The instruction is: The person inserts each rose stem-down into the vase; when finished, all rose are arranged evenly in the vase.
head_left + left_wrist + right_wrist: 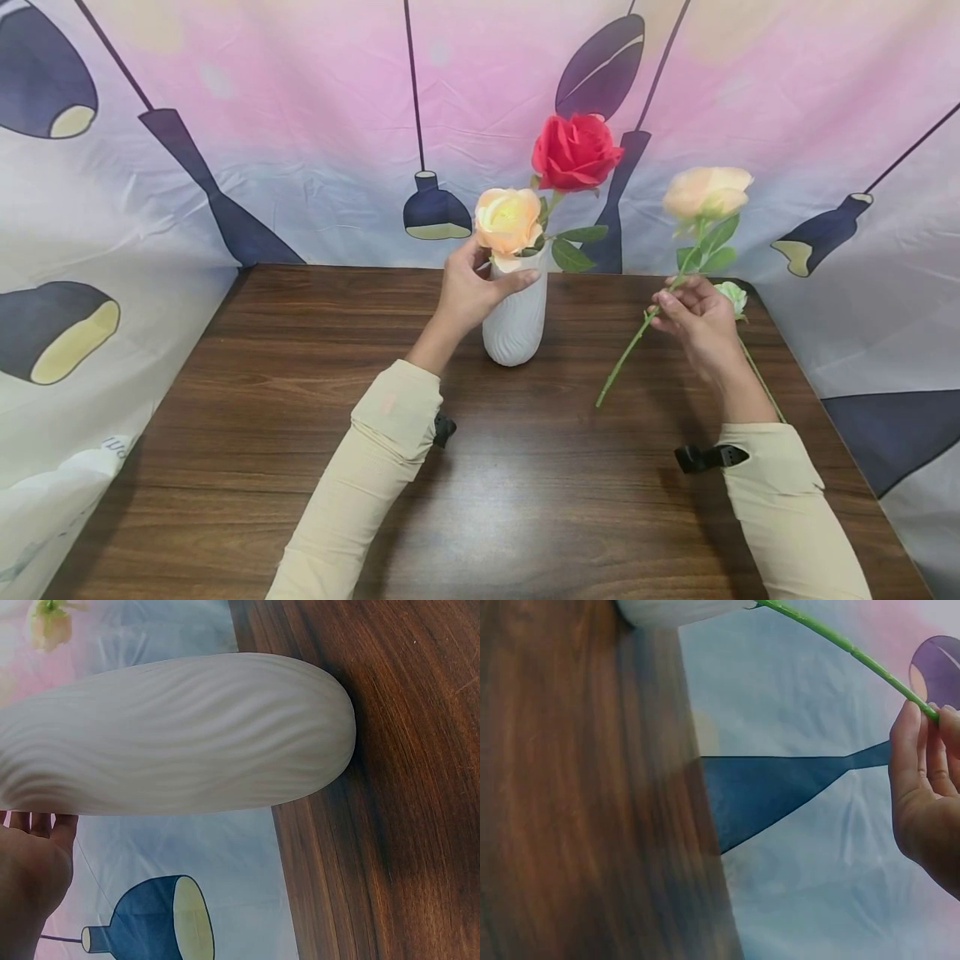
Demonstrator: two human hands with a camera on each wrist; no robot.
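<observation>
Overhead, the left hand (471, 292) wraps the upper part of the white vase (516, 321), which stands upright on the wooden table (300, 400) and holds 2 roses. The right hand (693, 321) pinches a peach rose's stem (637, 342), lifted clear of the table.

Left wrist view: the vase's ribbed wall (180, 735) fills the frame, the palm (26, 877) beside it.

Right wrist view: fingertips (911, 724) pinch the green stem (840, 645).

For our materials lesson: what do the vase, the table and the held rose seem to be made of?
Vase: probably ceramic, matte white, with moulded wavy ridges.
Table: wood or wood-look laminate, dark brown grain with a slight sheen.
Rose in the right hand: likely artificial, with fabric-like petals and a smooth, uniform green plastic-looking stem.
</observation>
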